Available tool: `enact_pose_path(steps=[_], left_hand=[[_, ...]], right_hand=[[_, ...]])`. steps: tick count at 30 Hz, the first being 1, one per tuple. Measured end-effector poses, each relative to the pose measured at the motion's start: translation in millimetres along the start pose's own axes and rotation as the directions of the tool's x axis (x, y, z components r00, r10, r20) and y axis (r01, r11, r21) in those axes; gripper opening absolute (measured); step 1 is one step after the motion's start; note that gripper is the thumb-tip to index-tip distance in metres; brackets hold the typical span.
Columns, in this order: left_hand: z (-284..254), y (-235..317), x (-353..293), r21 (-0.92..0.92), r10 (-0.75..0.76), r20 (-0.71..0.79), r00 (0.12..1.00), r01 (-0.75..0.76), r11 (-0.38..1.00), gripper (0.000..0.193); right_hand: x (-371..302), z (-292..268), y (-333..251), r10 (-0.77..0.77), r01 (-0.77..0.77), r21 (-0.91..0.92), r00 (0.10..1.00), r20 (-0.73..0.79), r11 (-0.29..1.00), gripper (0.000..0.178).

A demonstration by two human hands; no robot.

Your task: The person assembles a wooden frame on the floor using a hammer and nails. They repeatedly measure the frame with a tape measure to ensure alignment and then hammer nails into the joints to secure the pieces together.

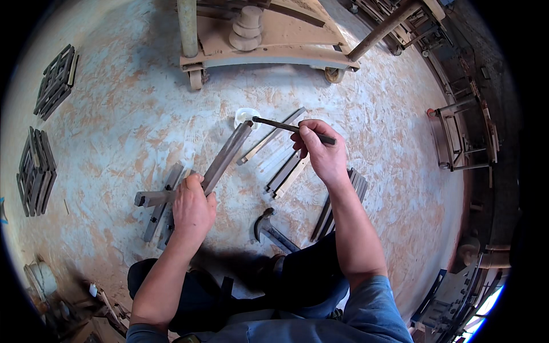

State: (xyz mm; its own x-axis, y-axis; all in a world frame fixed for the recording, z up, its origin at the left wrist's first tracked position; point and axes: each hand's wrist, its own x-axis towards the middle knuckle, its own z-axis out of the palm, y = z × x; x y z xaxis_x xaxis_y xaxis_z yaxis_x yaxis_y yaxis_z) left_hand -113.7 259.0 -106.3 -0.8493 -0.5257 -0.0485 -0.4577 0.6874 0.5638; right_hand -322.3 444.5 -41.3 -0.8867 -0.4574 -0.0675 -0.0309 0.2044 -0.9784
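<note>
My left hand (191,208) is closed around a joined wooden frame piece (226,159), whose long grey-brown bar slants away from me and whose short bar sticks out to the left. In my right hand (325,150) is a thin dark brush (293,127), pinched like a pen. The brush tip meets or hovers just by the far end of the long bar; I cannot tell whether they touch. Right behind that end stands a small white cup (246,116), partly hidden by the bar, with pale contents.
Loose wooden strips (286,171) lie on the floor, more strips (351,194) by my right forearm. A hammer (274,231) rests near my knees. Stacked frames (38,171) stand at the left. Ahead is a wheeled wooden cart (269,60); another rack (466,134) is at the right.
</note>
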Motion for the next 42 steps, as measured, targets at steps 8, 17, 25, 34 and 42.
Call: enact_pose_path(steps=[8,17,25,34,42], left_hand=[[2.3,1.9,-2.6,0.007,0.040,-0.025,0.999,-0.040,0.999,0.047],[7.5,-11.6,1.6,-0.296,-0.102,0.133,0.986,0.138,0.945,0.041],[-11.9,3.2,23.6,-0.739,-0.123,0.668,0.734,0.674,0.005,0.035],[-9.3,13.2,39.0,-0.841,-0.173,0.542,0.823,0.529,-0.116,0.025],[5.2,19.6,63.8,-0.851,-0.326,0.493,0.807,0.369,-0.373,0.023]], right_hand=[[0.7,-2.9,0.7,0.042,-0.042,-0.043,0.999,0.000,0.998,0.020],[3.2,-9.3,-8.1,0.004,0.012,0.112,0.991,-0.136,0.994,0.022],[-11.7,-21.9,-26.5,-0.004,0.065,0.477,0.992,-0.128,0.877,0.024],[-61.9,-20.6,-21.1,-0.064,0.003,0.739,0.996,0.055,0.674,0.028],[-75.6,-30.2,-13.3,-0.135,-0.151,0.592,0.902,0.411,0.792,0.042]])
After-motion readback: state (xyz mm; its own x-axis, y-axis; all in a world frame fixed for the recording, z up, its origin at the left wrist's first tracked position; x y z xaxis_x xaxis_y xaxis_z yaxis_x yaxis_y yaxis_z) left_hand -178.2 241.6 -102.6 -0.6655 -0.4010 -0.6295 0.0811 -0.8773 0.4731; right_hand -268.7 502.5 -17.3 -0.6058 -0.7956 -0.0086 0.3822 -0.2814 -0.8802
